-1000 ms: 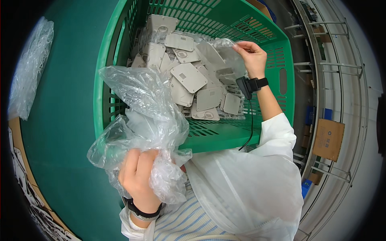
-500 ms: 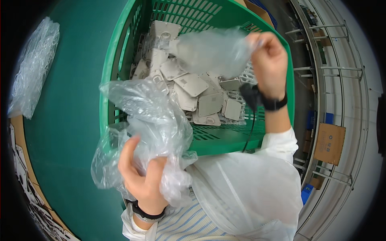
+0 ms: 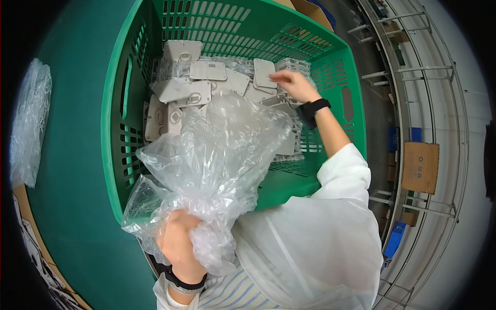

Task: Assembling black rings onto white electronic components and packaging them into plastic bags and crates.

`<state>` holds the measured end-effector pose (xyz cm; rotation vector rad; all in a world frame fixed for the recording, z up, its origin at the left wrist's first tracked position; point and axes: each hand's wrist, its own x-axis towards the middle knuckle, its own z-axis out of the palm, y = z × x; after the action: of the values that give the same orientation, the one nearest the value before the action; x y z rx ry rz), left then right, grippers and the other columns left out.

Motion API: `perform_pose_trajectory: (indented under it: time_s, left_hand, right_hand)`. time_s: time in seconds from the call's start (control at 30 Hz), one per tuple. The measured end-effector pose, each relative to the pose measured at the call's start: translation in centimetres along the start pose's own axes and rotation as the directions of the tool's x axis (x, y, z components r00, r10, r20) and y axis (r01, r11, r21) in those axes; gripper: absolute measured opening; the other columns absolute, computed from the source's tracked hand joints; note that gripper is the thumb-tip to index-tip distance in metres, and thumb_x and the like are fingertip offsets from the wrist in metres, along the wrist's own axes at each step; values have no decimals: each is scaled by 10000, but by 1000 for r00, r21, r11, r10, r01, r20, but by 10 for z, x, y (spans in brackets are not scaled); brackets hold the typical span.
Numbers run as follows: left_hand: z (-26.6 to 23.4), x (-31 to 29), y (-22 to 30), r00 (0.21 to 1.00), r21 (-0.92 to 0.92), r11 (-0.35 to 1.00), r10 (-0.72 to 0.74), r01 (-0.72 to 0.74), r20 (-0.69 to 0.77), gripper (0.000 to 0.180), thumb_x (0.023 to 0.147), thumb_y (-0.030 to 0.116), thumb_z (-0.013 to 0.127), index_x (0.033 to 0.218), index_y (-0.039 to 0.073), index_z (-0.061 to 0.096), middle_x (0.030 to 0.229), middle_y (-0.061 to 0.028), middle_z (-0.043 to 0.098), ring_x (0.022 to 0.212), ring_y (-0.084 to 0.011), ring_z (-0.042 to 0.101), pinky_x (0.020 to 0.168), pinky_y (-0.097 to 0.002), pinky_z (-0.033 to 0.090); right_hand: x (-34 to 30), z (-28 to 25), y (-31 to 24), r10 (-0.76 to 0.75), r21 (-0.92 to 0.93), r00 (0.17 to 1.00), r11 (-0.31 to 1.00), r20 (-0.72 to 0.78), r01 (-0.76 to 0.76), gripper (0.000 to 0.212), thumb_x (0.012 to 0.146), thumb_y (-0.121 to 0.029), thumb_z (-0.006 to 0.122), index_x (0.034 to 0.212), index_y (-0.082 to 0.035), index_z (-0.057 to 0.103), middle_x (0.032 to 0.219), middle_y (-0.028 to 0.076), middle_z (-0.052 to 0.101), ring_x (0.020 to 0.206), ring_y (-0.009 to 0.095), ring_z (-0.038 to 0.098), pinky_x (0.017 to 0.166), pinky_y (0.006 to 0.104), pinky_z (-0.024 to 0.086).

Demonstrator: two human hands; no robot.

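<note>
My left hand [image 3: 181, 243] is closed around a bunch of crumpled clear plastic bags [image 3: 222, 150]. The bags spread up over the near part of a green slotted crate [image 3: 116, 160] and hide some of what lies in it. Inside are many flat, light grey plastic plates [image 3: 208, 71] with rounded corners, lying in a loose heap. My right hand [image 3: 297, 85] is over the far right of the heap, fingers stretched toward the edge of one grey plate [image 3: 264, 70]. I cannot tell whether the fingertips touch it. A black band circles each wrist.
More folded clear plastic bags [image 3: 32, 124] lie on the green table [image 3: 72, 155] at the left. Cardboard with grey parts [image 3: 39, 248] borders the lower left. Beyond the crate at right stand metal racks with a brown carton [image 3: 420, 168] and a blue bin [image 3: 395, 239].
The clear bag in my right hand has left it, and that hand has moved left and down to the plates. My left hand has closed on the bags, which now spread wider over the crate.
</note>
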<state>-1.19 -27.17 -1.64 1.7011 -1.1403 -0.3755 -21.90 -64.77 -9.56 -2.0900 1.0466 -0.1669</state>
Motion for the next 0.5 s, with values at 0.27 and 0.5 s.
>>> perform_pose_trajectory:
  time_s: [0.27,0.5]
  left_hand:
    - [-12,14,11,980,231,964,-162,132,116,188,707,58,627,866,-39,598,766,-123,551,678,-250,561,621,-326,436]
    - [-22,4,-10,1000,882,471,-18,15,-7,154,797,122,581,874,-9,604,760,-93,572,667,-207,559,611,-305,429]
  right_hand:
    - [-50,-14,65,583,-96,677,785,449,-612,403,727,-8,534,1124,-55,584,1067,214,614,1004,294,598,832,339,481]
    - [-52,-3,120,-84,-566,953,818,-291,-101,181,731,-107,642,908,-75,666,947,146,640,880,279,611,794,391,467]
